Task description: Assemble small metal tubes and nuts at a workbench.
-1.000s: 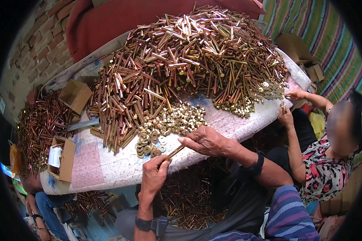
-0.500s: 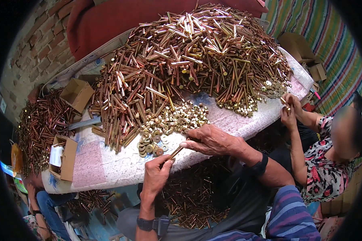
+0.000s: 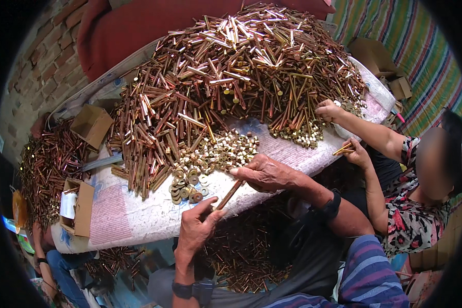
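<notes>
A copper-coloured, bolt-like metal rod (image 3: 230,195) slants between my two hands, just off the table's front edge. The fingers of my right hand (image 3: 267,174) are closed on its upper end. At the lower end, my left hand (image 3: 196,228) has it between thumb and forefinger, the grip looking loose. Close by on the table lie flat round washers (image 3: 195,196) and a heap of small brassy nuts (image 3: 215,154). Behind them rises a large pile of similar metal rods (image 3: 236,66).
On the right, a co-worker's hand (image 3: 331,111) touches the pile while the other hand (image 3: 355,153) holds several rods. Cardboard boxes (image 3: 91,126) stand at the left beside another rod pile (image 3: 51,164). More rods (image 3: 241,256) lie below the table edge.
More of the rod shows between my hands, and my left finger and thumb have spread slightly. The co-worker's hands have parted, one reaching to the pile, the other lowering with rods.
</notes>
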`<state>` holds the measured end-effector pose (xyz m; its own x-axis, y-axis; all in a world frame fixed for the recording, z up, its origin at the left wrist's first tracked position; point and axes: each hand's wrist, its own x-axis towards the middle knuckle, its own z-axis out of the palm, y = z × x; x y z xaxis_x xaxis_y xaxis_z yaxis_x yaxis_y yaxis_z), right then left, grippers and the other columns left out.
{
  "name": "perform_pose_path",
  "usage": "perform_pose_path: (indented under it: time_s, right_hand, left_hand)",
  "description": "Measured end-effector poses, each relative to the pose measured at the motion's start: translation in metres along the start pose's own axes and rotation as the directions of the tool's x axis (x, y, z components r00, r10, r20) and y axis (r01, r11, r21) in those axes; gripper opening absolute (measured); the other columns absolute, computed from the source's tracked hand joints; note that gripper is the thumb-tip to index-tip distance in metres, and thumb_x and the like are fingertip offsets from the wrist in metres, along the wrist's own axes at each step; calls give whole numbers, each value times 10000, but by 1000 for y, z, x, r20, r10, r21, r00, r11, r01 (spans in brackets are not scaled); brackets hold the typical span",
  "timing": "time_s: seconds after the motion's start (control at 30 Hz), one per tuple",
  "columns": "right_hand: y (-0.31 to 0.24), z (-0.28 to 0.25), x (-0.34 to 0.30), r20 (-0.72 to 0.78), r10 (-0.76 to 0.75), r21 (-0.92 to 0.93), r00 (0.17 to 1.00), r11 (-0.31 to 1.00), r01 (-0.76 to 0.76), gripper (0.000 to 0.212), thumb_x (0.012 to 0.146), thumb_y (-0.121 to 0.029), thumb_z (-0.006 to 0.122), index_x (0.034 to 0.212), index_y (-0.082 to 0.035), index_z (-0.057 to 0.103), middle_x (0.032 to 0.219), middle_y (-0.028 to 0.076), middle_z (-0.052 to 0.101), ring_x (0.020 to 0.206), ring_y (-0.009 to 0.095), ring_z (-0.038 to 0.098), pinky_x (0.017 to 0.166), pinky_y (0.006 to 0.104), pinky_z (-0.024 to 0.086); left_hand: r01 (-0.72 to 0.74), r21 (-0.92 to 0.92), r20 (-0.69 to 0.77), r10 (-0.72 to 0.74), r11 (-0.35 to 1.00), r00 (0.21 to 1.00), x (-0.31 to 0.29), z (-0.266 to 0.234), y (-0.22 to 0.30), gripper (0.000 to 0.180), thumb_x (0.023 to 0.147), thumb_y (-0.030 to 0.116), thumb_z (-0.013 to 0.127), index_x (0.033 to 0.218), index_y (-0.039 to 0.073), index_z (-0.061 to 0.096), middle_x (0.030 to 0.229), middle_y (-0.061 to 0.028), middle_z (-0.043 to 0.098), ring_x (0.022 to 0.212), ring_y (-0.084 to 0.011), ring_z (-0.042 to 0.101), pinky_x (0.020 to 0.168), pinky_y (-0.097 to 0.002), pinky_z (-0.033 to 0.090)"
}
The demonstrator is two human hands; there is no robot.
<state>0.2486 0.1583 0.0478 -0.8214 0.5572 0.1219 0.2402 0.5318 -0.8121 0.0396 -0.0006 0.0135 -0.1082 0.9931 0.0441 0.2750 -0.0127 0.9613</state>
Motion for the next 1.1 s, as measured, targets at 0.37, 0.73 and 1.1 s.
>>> perform_pose_path:
  time_s: [0.37,0.73,1.1]
  right_hand:
    - [30,-55,6,-315,346,76,884,937,-340,414,1014,-361,607,934,31,712,673,79,668,563,143,651,498,289,540]
    - [96,-92,54,-702,68,-410,709,775,-480,416,898,-272,641,769,117,569,699,297,608,685,453,638,673,514,491]
    - [20,-54,36,-370,281,88,886,959,-268,302,904,-237,623,924,61,668,761,88,662,614,136,616,527,322,520]
  left_hand:
    - [67,-56,-63,-70,996,996,12,6,-5,223,970,191,688,1001,-24,736,685,-17,658,523,-58,532,483,-244,407]
    - [-41,-27,-82,38,999,996,19,11,-20,172,974,146,671,987,-12,735,721,-29,688,512,-62,558,465,-237,418]
    - [86,-112,-71,-94,990,993,17,8,-17,308,983,210,667,1150,-47,688,736,-61,686,527,-81,566,494,-262,447]
